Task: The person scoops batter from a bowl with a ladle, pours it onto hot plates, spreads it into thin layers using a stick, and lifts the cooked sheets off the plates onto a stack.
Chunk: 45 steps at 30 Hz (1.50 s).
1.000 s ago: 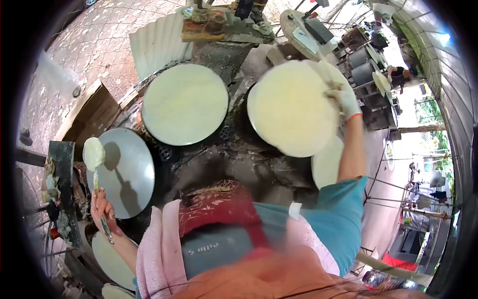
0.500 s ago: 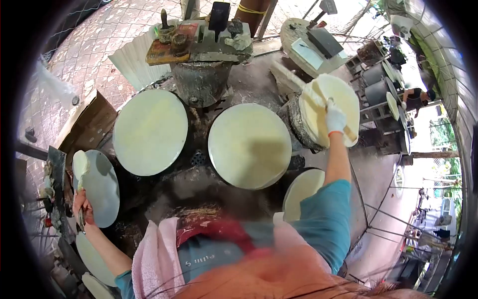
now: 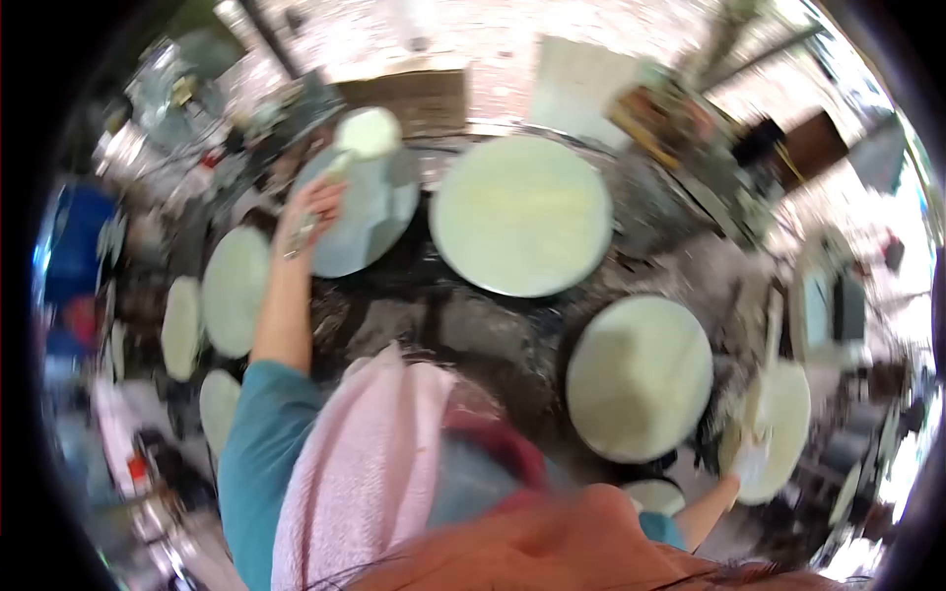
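Observation:
My left hand (image 3: 320, 202), bare, is closed around a tool with a shiny metal end and a pale, round, flat head (image 3: 369, 133). The head lies over the edge of a grey round griddle plate (image 3: 355, 222), which is partly bare and shadowed. On the far right, my right hand (image 3: 752, 460) in a white glove is over a round pale-coated disc (image 3: 785, 438). It is blurred, but closed on a flat wooden tool (image 3: 757, 414). Two large round plates coated pale yellow-green, one upper middle (image 3: 522, 217) and one lower right (image 3: 639, 379), lie between my hands.
Several more pale discs, including one at left (image 3: 236, 291), stand beside my left arm. A cardboard box (image 3: 409, 101) is behind the griddles. A cluttered stand (image 3: 680, 148) is at upper right, with a side table (image 3: 816, 295) farther right. A blue barrel (image 3: 74, 241) is at far left.
My view has swung left, so the plates appear shifted right. The pale tool head now lies over the grey plate's far edge. My right hand remains at the right-hand disc.

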### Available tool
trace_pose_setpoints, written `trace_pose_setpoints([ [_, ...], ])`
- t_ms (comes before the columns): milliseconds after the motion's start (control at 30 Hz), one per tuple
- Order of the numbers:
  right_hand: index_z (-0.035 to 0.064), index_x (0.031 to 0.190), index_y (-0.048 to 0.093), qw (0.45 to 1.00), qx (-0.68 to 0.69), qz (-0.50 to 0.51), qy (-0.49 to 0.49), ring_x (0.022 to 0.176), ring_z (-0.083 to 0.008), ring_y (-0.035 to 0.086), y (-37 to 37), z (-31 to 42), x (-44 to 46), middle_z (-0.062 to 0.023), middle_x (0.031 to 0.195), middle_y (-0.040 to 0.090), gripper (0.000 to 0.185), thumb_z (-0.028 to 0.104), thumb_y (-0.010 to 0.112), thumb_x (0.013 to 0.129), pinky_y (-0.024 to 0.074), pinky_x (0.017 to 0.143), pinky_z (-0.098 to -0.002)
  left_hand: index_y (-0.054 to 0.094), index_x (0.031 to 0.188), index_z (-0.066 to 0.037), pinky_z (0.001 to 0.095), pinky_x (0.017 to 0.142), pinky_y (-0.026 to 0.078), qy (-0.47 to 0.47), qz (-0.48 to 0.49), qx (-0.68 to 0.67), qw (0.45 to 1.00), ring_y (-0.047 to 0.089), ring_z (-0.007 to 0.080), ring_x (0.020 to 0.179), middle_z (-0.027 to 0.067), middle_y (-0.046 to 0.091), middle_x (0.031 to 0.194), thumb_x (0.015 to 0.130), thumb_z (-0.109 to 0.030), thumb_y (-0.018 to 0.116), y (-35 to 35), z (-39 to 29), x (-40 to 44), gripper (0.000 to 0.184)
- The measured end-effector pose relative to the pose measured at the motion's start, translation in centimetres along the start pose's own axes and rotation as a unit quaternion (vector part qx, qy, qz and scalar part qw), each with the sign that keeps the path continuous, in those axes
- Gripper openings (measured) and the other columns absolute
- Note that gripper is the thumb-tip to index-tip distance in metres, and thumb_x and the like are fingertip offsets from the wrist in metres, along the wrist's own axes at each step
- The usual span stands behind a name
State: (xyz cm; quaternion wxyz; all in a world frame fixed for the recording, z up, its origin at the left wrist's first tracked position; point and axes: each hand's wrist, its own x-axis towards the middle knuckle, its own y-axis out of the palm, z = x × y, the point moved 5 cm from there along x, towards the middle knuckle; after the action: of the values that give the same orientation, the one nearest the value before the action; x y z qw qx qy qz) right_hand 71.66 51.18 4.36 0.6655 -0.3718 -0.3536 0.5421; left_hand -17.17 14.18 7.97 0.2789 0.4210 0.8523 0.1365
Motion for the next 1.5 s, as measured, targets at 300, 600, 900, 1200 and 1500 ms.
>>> trace_pose_setpoints([
  [300, 0.0071, 0.129, 0.054, 0.906, 0.288, 0.238, -0.200, 0.105, -0.0196, 0.057, 21.9, 40.6, -27.6, -0.0108, 0.114, 0.063, 0.039, 0.021, 0.056, 0.093, 0.0423, 0.093, -0.0317, 0.053, 0.090, 0.002, 0.0342, 0.046, 0.040, -0.017, -0.103, 0.420, 0.902, 0.054, 0.0202, 0.048, 0.0080, 0.058, 0.064, 0.091, -0.020, 0.055, -11.2, 5.0, 8.3, 0.023],
  [600, 0.0116, 0.137, 0.048, 0.888, 0.239, 0.374, -0.118, 0.116, -0.0250, 0.057, 45.5, 56.3, -50.3, -0.0201, 0.127, 0.057, 0.048, 0.030, 0.056, 0.093, 0.0426, 0.096, -0.0306, 0.055, 0.107, 0.004, 0.0488, 0.066, 0.050, 0.190, -0.208, 0.670, 0.686, 0.063, 0.0404, 0.074, 0.0226, 0.065, 0.081, 0.085, -0.028, 0.064, -22.2, 0.8, 5.5, 0.040],
  [900, 0.0050, 0.094, 0.067, 0.839, 0.307, 0.444, 0.061, 0.055, -0.0054, 0.043, 42.9, 61.4, -52.9, 0.0052, 0.067, 0.053, 0.022, 0.024, 0.058, 0.093, 0.0338, 0.048, -0.0224, 0.054, 0.094, 0.004, 0.0431, 0.054, 0.045, 0.362, -0.258, 0.453, 0.773, 0.059, 0.0421, 0.064, 0.0234, 0.059, 0.069, 0.091, -0.022, 0.059, -29.1, -3.6, -1.0, 0.027],
  [1200, -0.0013, 0.121, 0.059, 0.813, 0.366, 0.452, 0.019, 0.082, -0.0052, 0.057, 44.0, 60.4, -46.9, 0.0010, 0.094, 0.065, 0.032, 0.012, 0.059, 0.092, 0.0463, 0.075, -0.0195, 0.052, 0.084, 0.002, 0.0381, 0.054, 0.041, 0.195, -0.265, 0.413, 0.849, 0.048, 0.0266, 0.054, 0.0148, 0.052, 0.063, 0.092, -0.019, 0.057, -32.7, -1.6, -7.1, 0.022],
  [1500, 0.0016, 0.105, 0.066, 0.793, 0.341, 0.477, -0.165, 0.066, -0.0070, 0.053, 46.4, 61.8, -41.8, 0.0025, 0.083, 0.061, 0.025, 0.019, 0.062, 0.088, 0.0424, 0.060, -0.0221, 0.051, 0.083, 0.001, 0.0352, 0.057, 0.042, 0.135, -0.333, 0.325, 0.875, 0.048, 0.0195, 0.059, 0.0107, 0.051, 0.065, 0.092, -0.015, 0.055, -31.0, 0.2, -11.7, 0.019],
])
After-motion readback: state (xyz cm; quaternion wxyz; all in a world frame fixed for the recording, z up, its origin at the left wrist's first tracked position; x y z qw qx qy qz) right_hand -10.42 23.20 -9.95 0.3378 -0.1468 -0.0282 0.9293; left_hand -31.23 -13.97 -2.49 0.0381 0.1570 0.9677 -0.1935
